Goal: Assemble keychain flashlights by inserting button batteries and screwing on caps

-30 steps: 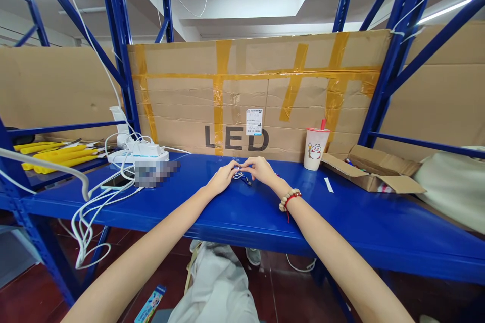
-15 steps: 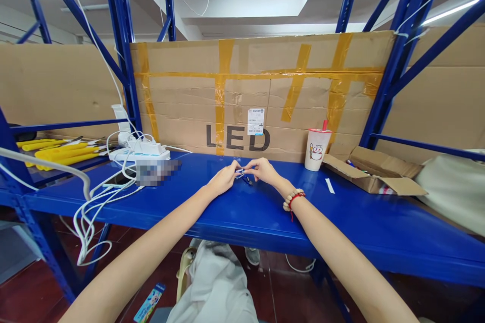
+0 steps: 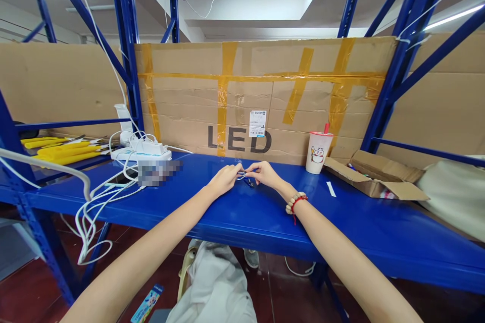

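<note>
Both my hands meet over the middle of the blue shelf [image 3: 235, 212], just in front of the taped cardboard sheet marked LED [image 3: 261, 96]. My left hand [image 3: 224, 179] and my right hand [image 3: 264, 173] are closed in pinches on the two ends of a small metal and dark-wire part [image 3: 243, 176], held just above the shelf. The part is too small to make out in detail. A bead bracelet with a red cord [image 3: 296, 201] sits on my right wrist.
A white power strip with plugs and trailing white cables [image 3: 141, 150] lies at the left, with yellow-handled tools [image 3: 60, 147] beyond it. A paper cup with a red straw [image 3: 318, 151], a white strip [image 3: 331, 189] and an open cardboard box [image 3: 375, 177] stand at the right.
My hands stay together on the small part, with only slight finger movement. The view has shifted a little as my head moved.
</note>
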`<control>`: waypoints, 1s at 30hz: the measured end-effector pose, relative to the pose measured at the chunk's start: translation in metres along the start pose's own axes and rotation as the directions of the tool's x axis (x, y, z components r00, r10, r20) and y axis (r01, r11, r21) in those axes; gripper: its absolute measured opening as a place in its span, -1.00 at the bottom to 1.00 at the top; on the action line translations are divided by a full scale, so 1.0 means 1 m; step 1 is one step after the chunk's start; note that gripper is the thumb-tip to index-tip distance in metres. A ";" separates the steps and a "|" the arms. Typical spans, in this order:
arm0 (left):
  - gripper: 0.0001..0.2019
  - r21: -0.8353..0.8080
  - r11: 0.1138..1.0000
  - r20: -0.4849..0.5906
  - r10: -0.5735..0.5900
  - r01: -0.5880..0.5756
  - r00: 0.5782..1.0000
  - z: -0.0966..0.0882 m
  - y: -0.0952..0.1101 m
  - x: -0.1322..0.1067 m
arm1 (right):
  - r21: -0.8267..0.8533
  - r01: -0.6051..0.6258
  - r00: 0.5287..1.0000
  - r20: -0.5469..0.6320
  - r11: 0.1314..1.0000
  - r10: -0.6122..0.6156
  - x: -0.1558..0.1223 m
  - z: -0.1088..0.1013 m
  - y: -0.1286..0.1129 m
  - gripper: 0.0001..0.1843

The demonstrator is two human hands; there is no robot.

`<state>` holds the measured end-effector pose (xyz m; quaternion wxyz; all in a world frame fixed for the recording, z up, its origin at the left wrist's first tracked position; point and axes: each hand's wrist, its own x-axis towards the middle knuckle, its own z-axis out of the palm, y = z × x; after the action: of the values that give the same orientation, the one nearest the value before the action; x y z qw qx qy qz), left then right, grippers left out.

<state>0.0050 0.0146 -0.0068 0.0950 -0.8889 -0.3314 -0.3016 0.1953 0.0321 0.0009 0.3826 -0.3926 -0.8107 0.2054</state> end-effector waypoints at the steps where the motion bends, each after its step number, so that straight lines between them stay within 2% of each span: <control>1: -0.85 0.002 1.000 -0.003 0.003 -0.003 1.000 0.000 0.000 0.000 | 0.002 0.002 1.000 -0.001 1.000 -0.002 0.000 0.001 0.000 -0.73; 9: -0.85 -0.012 0.999 -0.012 -0.036 0.036 0.999 -0.004 0.003 0.000 | 0.095 0.014 1.000 0.016 0.995 -0.016 0.000 0.003 -0.003 -0.69; 17: -0.88 -0.047 0.996 -0.033 -0.082 0.080 0.996 -0.005 0.007 0.001 | 0.181 -0.026 1.000 0.001 0.983 0.026 0.001 0.004 -0.011 -0.52; 30: -0.76 -0.020 0.993 -0.082 -0.119 0.118 0.989 -0.004 0.010 0.003 | 0.240 -0.053 0.998 -0.025 0.969 0.060 0.004 0.004 -0.014 -0.46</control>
<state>0.0111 0.0068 -0.0015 0.0840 -0.8549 -0.3771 -0.3461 0.1844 0.0265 0.0088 0.4339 -0.3698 -0.7624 0.3061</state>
